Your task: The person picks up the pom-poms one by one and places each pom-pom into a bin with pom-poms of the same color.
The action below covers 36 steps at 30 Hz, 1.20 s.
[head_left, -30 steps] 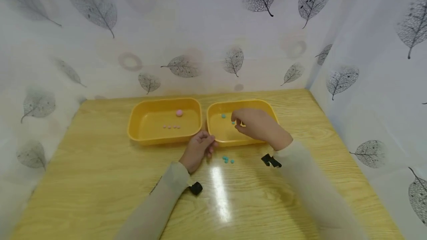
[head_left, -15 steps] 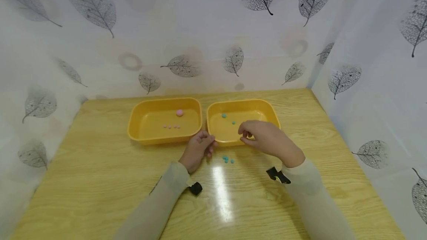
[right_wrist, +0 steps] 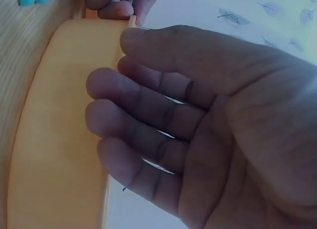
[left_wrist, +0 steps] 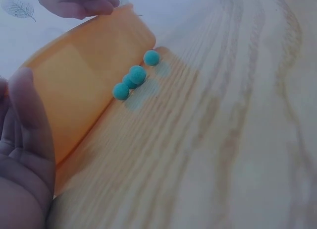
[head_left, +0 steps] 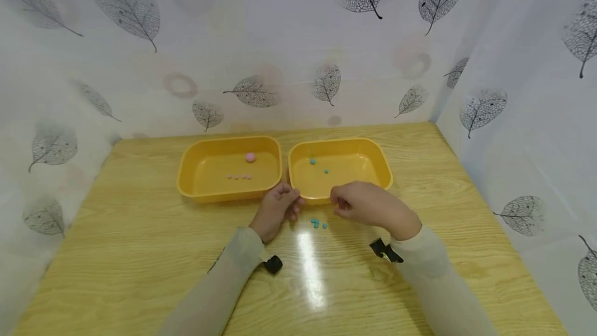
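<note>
My left hand [head_left: 276, 210] grips the near left corner of the right yellow tray [head_left: 338, 195], its thumb against the wall; the left wrist view shows that thumb [left_wrist: 34, 110] at the tray. My right hand [head_left: 373, 209] is over the tray's near rim, palm down. Loosely bent fingers [right_wrist: 116, 115] and a thumb with nothing between them show in the right wrist view. Inside this tray lie a larger teal ball [head_left: 312, 161] and a small teal ball [head_left: 326, 171]. Several teal balls [left_wrist: 137, 75] lie on the table outside the near wall.
Left of it stands another yellow tray [head_left: 196, 191], holding a larger pink ball [head_left: 250, 157] and a row of several small pink balls [head_left: 236, 177]. Leaf-patterned curtains [head_left: 289, 40] border the wooden table [head_left: 140, 263] at the back and sides.
My right hand has drawn back from above the inside of the right tray to its near rim, uncovering the small teal ball there. My left hand stays at the corner.
</note>
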### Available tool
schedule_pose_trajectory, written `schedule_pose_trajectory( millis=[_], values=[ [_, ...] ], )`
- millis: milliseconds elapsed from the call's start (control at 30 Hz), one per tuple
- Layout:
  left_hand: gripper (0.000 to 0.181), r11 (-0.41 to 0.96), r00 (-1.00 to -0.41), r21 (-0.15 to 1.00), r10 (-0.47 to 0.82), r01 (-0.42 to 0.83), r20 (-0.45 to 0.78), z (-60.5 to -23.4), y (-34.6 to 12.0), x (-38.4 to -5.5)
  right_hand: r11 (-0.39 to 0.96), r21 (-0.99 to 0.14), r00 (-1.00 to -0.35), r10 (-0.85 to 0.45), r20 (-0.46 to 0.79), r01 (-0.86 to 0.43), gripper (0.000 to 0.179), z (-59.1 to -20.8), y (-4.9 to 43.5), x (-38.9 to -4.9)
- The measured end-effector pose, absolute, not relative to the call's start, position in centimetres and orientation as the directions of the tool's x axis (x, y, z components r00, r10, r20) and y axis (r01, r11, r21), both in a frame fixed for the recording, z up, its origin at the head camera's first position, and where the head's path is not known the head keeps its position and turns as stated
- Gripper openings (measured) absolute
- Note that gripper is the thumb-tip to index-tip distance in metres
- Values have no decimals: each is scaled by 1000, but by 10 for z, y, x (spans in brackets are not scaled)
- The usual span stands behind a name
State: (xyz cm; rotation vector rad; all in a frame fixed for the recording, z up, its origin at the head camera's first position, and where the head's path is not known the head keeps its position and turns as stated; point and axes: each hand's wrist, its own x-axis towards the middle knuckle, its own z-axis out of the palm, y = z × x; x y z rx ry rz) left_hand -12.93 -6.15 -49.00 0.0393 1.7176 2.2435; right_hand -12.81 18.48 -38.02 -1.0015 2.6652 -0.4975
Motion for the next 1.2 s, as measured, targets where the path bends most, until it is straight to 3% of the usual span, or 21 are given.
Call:
schedule_pose_trajectory(
  millis=[300, 467, 733, 967, 1200],
  values=[
    [17, -234, -949, 943, 263, -237, -173, -489, -62, -130, 717, -367, -708, -681, -188, -592, 11, -388, 178, -126],
    [16, -232, -948, 943, 265, -237, -173, -489, -62, -130, 720, -376, -684, -686, -250, -584, 2, -398, 171, -126],
    [15, -245, -948, 940, 269, -236, -168, -489, -61, -130, 650, -357, -635, -752, -177, -671, 14, -416, 164, -126],
    [15, -239, -947, 941, 269, -241, -174, -488, -60, -129, 695, -377, -646, -715, -269, -612, 10, -424, 159, -127],
    [15, -241, -949, 941, 267, -237, -170, -488, -61, -129, 679, -390, -643, -727, -239, -622, 16, -426, 156, -125]
  ],
)
